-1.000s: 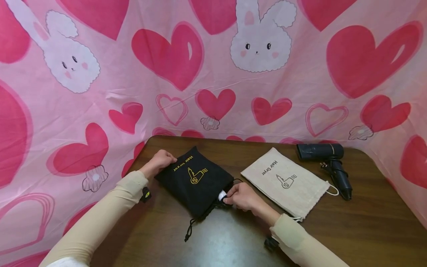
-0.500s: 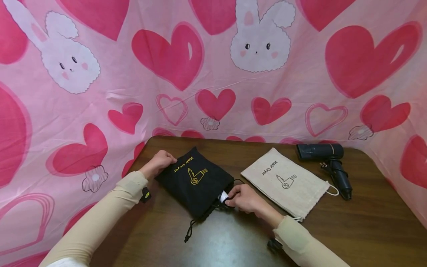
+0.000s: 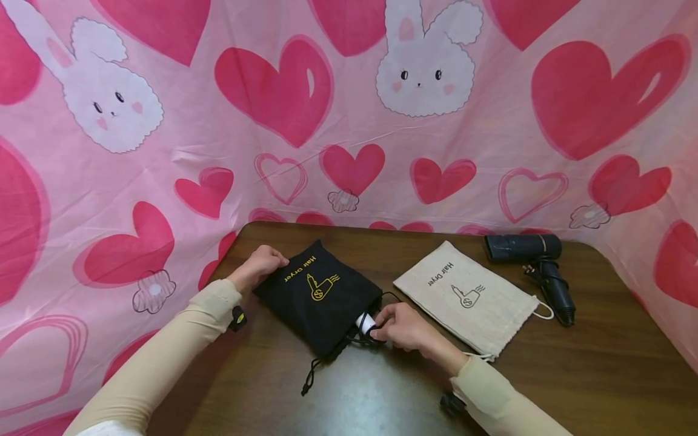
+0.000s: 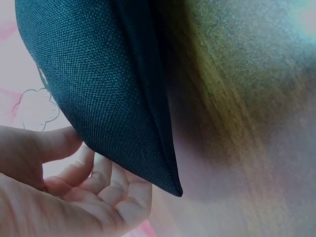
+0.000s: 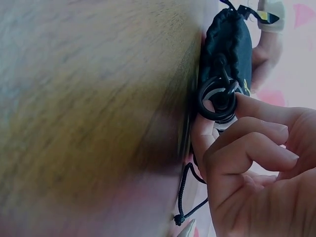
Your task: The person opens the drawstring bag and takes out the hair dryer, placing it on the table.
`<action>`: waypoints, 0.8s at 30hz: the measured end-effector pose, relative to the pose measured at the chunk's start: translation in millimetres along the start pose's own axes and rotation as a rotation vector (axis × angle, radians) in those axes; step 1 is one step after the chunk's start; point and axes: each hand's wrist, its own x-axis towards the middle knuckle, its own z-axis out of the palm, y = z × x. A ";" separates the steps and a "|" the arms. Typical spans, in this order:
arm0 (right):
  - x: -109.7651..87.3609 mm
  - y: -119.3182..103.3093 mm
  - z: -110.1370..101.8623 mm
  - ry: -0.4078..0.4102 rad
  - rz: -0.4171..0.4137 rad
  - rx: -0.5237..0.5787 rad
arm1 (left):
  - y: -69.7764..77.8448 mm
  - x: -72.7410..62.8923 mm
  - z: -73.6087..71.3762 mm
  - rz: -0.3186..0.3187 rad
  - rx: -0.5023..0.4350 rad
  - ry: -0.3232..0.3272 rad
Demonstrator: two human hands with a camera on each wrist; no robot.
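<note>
A black drawstring bag (image 3: 322, 312) with yellow "Hair Dryer" lettering lies on the table, its mouth toward the right front. My left hand (image 3: 260, 265) pinches the bag's closed end; in the left wrist view thumb and fingers sit on either side of the cloth (image 4: 98, 84). From the mouth pokes the end of a white hair dryer (image 3: 365, 322), the rest hidden inside. My right hand (image 3: 406, 330) pinches that end between thumb and index finger. Loops of black cord (image 5: 201, 101) hang around it in the right wrist view.
A beige drawstring bag (image 3: 463, 297) with the same print lies flat to the right. Beyond it rests a black hair dryer (image 3: 523, 247), cord wound round its handle. The brown wooden table (image 3: 262, 387) meets a pink heart-print curtain (image 3: 349, 133) at the back.
My right hand has shifted slightly right, away from the bag, and more of the white hair dryer and its cord shows at the mouth. My left hand stays where it was.
</note>
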 end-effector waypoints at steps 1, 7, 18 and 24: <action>-0.3 0.2 -0.2 0.000 0.002 -0.001 | 0.0 -0.1 0.0 -0.002 -0.001 -0.001; -1.5 2.1 -0.3 -0.013 -0.001 0.017 | -0.9 -0.4 -0.1 -0.012 -0.004 -0.004; 0.7 -0.2 -1.1 0.007 -0.100 -0.093 | -1.6 -0.5 1.0 -0.002 0.008 -0.010; 7.6 -1.9 5.7 0.049 -0.157 -0.208 | -2.0 -1.1 2.8 0.017 0.000 0.000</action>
